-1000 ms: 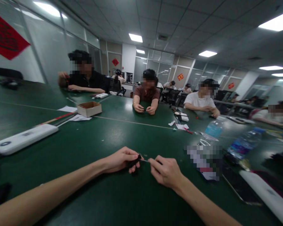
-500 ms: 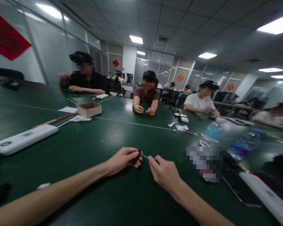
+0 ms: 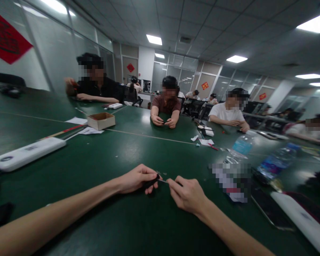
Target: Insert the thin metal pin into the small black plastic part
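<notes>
My left hand (image 3: 142,179) is closed on a small black piece (image 3: 150,182), pinched between thumb and fingers. Its exact kind does not show. From the right, my right hand (image 3: 185,192) grips a thin metal rod (image 3: 163,181), like the shaft of a small tool. The rod's left end meets or nearly meets the black piece, and its other end is hidden in my fingers. Both hands are held just above the green table (image 3: 128,149), a short gap apart.
At left are a white power bank-like device (image 3: 29,153) and a small cardboard box (image 3: 101,121). Two plastic bottles (image 3: 241,145), a dark phone (image 3: 272,208) and a long white device (image 3: 300,220) lie to the right. Several people sit around the table, one person (image 3: 165,103) straight across.
My left hand has turned slightly, so the black piece now lies more along the rod. A little more space shows between the hands. The camera view has shifted slightly.
</notes>
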`<state>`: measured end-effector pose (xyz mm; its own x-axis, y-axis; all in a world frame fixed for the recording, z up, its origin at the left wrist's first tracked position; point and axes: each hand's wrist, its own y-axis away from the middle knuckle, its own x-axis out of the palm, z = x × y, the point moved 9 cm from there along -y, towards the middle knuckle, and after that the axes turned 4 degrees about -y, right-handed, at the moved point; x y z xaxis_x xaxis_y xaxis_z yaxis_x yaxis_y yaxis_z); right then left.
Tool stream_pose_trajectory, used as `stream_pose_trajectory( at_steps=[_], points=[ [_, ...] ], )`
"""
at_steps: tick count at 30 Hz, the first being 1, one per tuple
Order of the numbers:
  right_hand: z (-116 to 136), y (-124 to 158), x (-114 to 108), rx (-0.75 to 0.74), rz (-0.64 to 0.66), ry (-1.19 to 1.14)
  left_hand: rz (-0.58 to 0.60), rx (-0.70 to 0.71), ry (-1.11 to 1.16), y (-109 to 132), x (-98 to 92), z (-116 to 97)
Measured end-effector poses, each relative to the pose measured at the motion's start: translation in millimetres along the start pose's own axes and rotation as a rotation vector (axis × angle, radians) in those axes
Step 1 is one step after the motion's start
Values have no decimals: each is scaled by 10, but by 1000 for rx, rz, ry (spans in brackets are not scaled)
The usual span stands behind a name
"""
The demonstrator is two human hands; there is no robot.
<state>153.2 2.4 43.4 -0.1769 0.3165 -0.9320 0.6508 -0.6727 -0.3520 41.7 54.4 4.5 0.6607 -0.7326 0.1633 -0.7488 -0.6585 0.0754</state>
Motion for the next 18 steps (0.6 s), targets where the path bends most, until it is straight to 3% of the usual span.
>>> stream_pose_trajectory(
  at_steps=[18],
  points=[
    [24, -9, 7, -40, -6, -53, 53, -31, 33, 14, 6, 3]
  ],
)
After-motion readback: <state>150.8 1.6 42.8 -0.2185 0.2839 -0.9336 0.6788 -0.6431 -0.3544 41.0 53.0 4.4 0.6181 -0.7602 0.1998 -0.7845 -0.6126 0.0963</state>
